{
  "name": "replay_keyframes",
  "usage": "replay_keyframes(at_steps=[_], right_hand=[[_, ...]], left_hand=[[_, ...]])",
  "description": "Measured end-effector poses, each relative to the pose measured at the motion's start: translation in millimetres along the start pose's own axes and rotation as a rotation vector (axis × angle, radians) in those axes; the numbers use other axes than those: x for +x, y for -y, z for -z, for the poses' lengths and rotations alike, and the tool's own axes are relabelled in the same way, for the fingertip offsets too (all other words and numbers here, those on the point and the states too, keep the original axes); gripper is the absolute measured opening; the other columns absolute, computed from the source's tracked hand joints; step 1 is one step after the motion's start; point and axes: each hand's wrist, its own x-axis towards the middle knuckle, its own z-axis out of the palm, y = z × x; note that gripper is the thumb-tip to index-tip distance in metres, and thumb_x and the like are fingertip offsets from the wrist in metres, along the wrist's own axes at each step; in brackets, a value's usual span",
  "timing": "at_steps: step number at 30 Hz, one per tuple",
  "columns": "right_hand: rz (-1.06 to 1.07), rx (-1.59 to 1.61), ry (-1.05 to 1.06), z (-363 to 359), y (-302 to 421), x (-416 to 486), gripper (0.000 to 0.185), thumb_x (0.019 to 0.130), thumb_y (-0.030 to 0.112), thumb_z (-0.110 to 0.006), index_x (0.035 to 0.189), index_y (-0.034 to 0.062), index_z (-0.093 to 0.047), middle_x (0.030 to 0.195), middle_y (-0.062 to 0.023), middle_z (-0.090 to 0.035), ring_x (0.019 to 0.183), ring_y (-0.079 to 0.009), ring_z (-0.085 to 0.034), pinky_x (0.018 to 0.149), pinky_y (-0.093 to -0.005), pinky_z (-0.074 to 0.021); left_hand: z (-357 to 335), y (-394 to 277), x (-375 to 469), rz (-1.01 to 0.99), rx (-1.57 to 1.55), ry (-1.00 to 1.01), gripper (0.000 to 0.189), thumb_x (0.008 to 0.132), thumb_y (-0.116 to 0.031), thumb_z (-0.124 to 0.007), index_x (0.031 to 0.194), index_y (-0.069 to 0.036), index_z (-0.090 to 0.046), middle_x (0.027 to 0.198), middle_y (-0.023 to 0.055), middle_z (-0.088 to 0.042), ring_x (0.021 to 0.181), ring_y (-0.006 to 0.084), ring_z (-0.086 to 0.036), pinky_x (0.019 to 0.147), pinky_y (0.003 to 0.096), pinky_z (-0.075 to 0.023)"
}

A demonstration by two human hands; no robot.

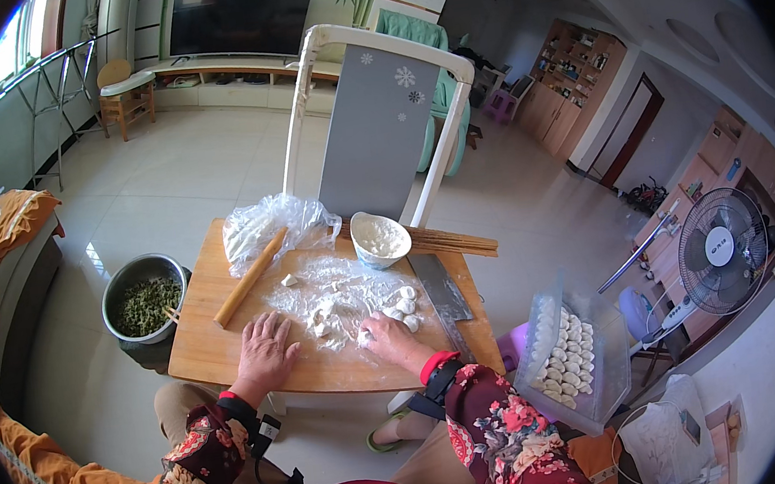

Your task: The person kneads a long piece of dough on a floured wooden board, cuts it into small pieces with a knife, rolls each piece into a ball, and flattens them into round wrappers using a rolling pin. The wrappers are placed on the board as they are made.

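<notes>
My left hand (266,352) rests palm down on the wooden table (205,360), fingers a little apart, with nothing in it. My right hand (395,342) has its fingertips around a small dough piece (365,336), which it partly hides. Close by it sit several rounded dough lumps (405,306). Between my hands lie floury dough pieces (323,321), and a single lump (289,280) sits farther back. A rolling pin (251,277) lies slantwise beyond my left hand. To the right is a broad-bladed cleaver (440,287). Behind the flour stands a bowl of flour (381,235).
A plastic bag (272,226) and a bundle of thin sticks (451,239) lie at the table's back edge. Left of the table stands a metal pot of chopped green filling (146,306). At right are a clear plastic box (605,389) of dumplings (569,361) and an electric fan (721,249).
</notes>
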Motion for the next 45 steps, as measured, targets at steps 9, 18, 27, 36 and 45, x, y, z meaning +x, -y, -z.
replay_keyframes(at_steps=[9, 18, 27, 36, 45], right_hand=[[-0.016, 0.010, -0.006, 1.8, 2.7, -1.3, 0.020, 0.079, 0.017, -0.066, 0.095, 0.0064, -0.063, 0.099, -0.0179, -0.059, 0.090, -0.0381, -0.061, 0.079, -0.0453, -0.0510], [-0.014, 0.006, -0.024, -0.5, 1.6, -0.8, 0.022, 0.078, 0.017, -0.066, 0.095, 0.0052, -0.063, 0.098, -0.0192, -0.059, 0.090, -0.0389, -0.061, 0.078, -0.0461, -0.0508], [-0.021, 0.030, -0.023, 0.0, 1.8, -1.7, 0.022, 0.078, 0.017, -0.066, 0.097, 0.0056, -0.063, 0.099, -0.0187, -0.059, 0.090, -0.0386, -0.061, 0.078, -0.0456, -0.0509], [-0.029, 0.031, -0.028, -2.8, 1.1, -2.0, 0.020, 0.079, 0.017, -0.065, 0.097, 0.0071, -0.063, 0.099, -0.0181, -0.059, 0.090, -0.0382, -0.061, 0.078, -0.0459, -0.0515], [-0.008, 0.062, -0.030, -6.2, -2.9, -1.0, 0.021, 0.080, 0.016, -0.061, 0.098, 0.0061, -0.061, 0.101, -0.0184, -0.059, 0.093, -0.0389, -0.060, 0.081, -0.0465, -0.0496]], left_hand=[[0.2, -0.4, 0.4, 0.014, 0.004, 0.018, 0.053, 0.091, -0.040, -0.050, 0.131, -0.004, -0.051, 0.140, 0.0178, -0.042, 0.134, 0.0329, -0.033, 0.113, 0.0483, -0.0207], [2.0, -1.5, 0.2, 0.009, 0.004, 0.010, 0.053, 0.090, -0.040, -0.051, 0.130, -0.004, -0.051, 0.140, 0.0166, -0.043, 0.134, 0.0320, -0.034, 0.112, 0.0485, -0.0211], [-1.3, 1.0, 0.7, -0.001, 0.009, 0.002, 0.054, 0.090, -0.040, -0.052, 0.130, -0.004, -0.051, 0.140, 0.0167, -0.043, 0.134, 0.0320, -0.034, 0.112, 0.0483, -0.0213], [1.5, -0.5, 0.7, 0.002, -0.013, 0.009, 0.054, 0.090, -0.039, -0.053, 0.130, -0.004, -0.051, 0.140, 0.0172, -0.043, 0.133, 0.0323, -0.035, 0.112, 0.0482, -0.0221], [-0.5, 0.3, 2.3, -0.009, -0.025, -0.012, 0.052, 0.088, -0.037, -0.054, 0.128, -0.003, -0.053, 0.138, 0.0186, -0.045, 0.132, 0.0344, -0.036, 0.112, 0.0478, -0.0221]])
